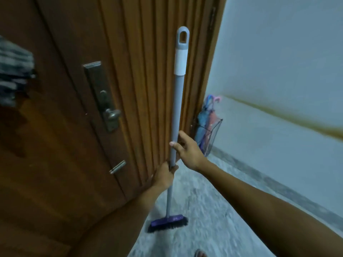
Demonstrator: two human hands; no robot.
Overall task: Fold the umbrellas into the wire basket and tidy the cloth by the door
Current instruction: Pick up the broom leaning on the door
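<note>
A grey-handled broom stands nearly upright in front of the wooden door, its purple head with black bristles on the floor. My left hand grips the pole low down, and my right hand holds it just above. A wire basket sits on the floor beside the door frame. Two folded umbrellas stand in it, one blue and one pink. A grey striped cloth hangs blurred at the left edge, against the door.
The wooden door with a metal lock plate and handle fills the left half. A pale wall runs along the right, with grey speckled floor below. A foot in a sandal shows at the bottom edge.
</note>
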